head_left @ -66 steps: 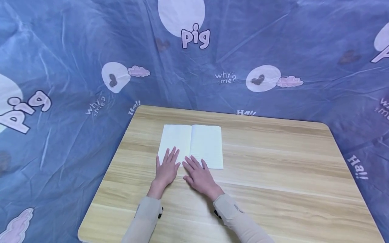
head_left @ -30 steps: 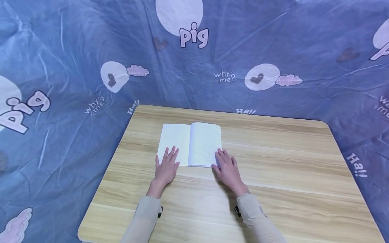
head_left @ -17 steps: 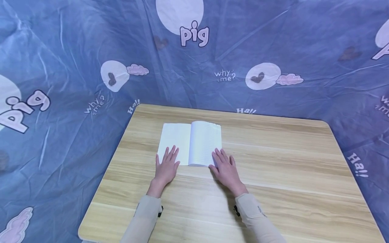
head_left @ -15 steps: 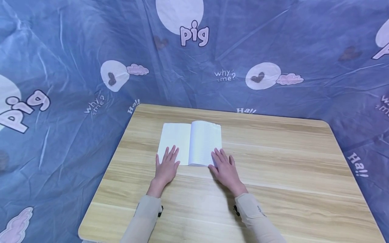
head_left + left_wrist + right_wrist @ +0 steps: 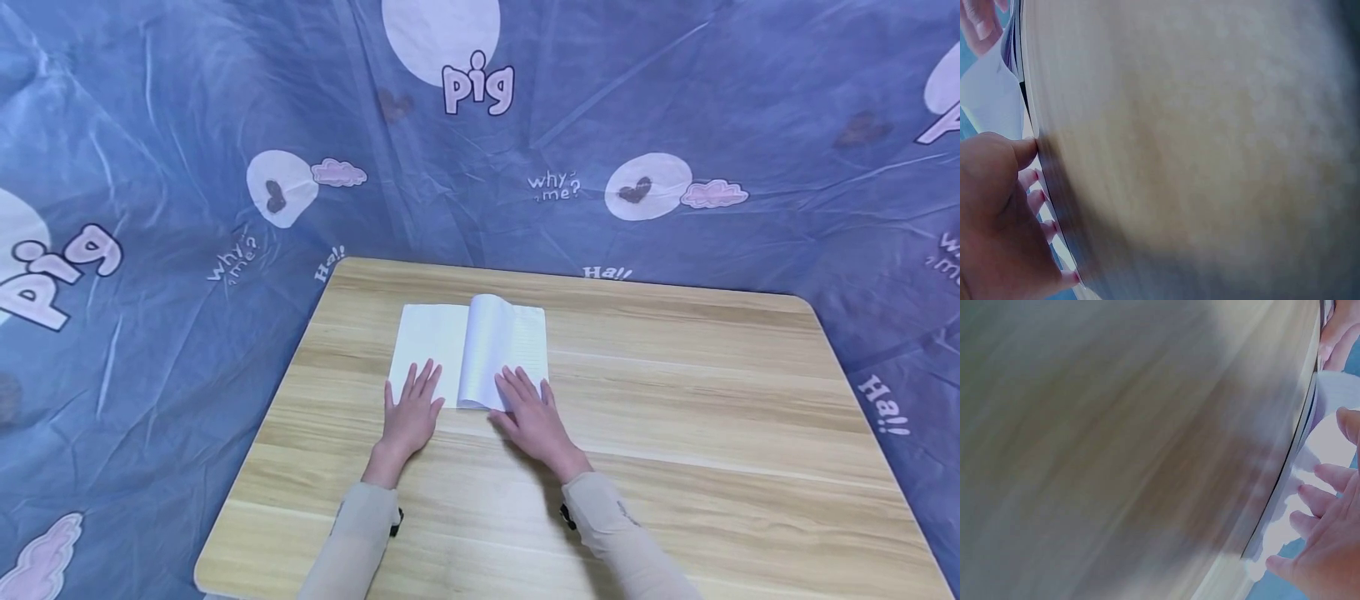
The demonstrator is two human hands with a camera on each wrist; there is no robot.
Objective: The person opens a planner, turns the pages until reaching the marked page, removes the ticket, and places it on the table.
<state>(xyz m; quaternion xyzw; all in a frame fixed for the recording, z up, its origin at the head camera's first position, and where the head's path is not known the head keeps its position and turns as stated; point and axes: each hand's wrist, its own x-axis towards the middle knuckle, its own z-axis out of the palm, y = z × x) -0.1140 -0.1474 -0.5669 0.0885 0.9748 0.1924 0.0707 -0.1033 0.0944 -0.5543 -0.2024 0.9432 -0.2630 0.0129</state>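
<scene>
Notebook lies open on table, left of centre, toward far edge. We spread left hand flat on left page; our right hand, fingers loosely extended, rests against bulging leaf. We should anchor left page, sweep leaf lightly, avoid creasing.

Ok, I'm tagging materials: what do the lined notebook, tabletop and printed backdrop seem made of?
Lined notebook: matte paper, likely; a thin page curls. Tabletop: wood or woodgrain laminate, faintly glossy; grain and highlights show. Printed backdrop: creased, shiny sheeting, fabric or plastic.
</scene>
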